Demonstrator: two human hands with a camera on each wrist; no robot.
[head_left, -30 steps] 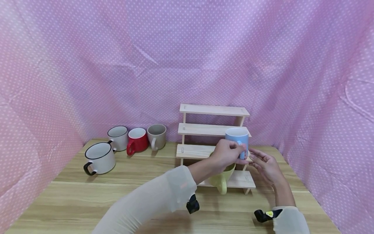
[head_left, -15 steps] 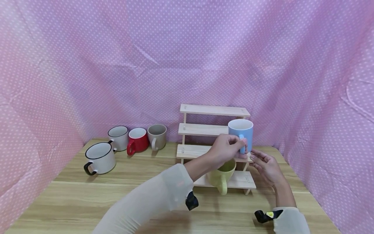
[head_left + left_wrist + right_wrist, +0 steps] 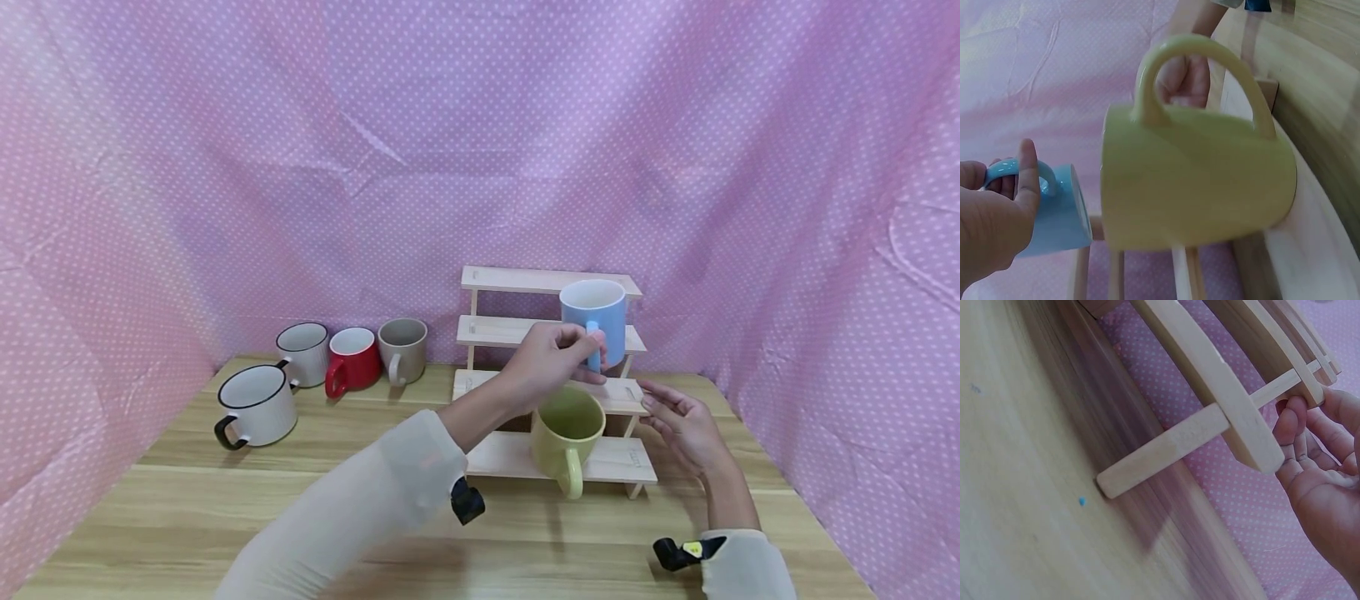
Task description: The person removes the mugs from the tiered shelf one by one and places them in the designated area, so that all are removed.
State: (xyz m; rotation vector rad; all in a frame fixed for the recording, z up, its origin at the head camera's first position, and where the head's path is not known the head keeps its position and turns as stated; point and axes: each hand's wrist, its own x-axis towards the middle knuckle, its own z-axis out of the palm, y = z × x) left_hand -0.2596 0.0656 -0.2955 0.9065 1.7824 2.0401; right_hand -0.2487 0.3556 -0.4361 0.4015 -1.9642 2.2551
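Observation:
My left hand point(image 3: 551, 362) pinches the handle of a light blue mug point(image 3: 611, 321). The mug is upright in front of the upper tiers of a wooden tiered shelf point(image 3: 487, 333); whether it touches a board I cannot tell. On the lowest board stands a yellow-green mug point(image 3: 558, 446), handle toward me; in the left wrist view this yellow-green mug point(image 3: 1197, 181) looms large beside the blue mug point(image 3: 1060, 219). With thumb and fingers, my right hand point(image 3: 686, 429) grips the right end of the second board from the bottom, which the right wrist view shows up close point(image 3: 1329, 456).
At the left of the wooden table point(image 3: 225, 517) stand a white mug with black rim point(image 3: 262, 412), a second such white mug point(image 3: 307, 362), a red mug point(image 3: 356, 362) and a grey-beige mug point(image 3: 408, 350). Pink dotted cloth point(image 3: 480, 150) hangs behind and at both sides.
My left hand has lifted the blue mug, first slightly right, then up and left, uncovering more of the yellow-green mug. The right hand stays at the board's end.

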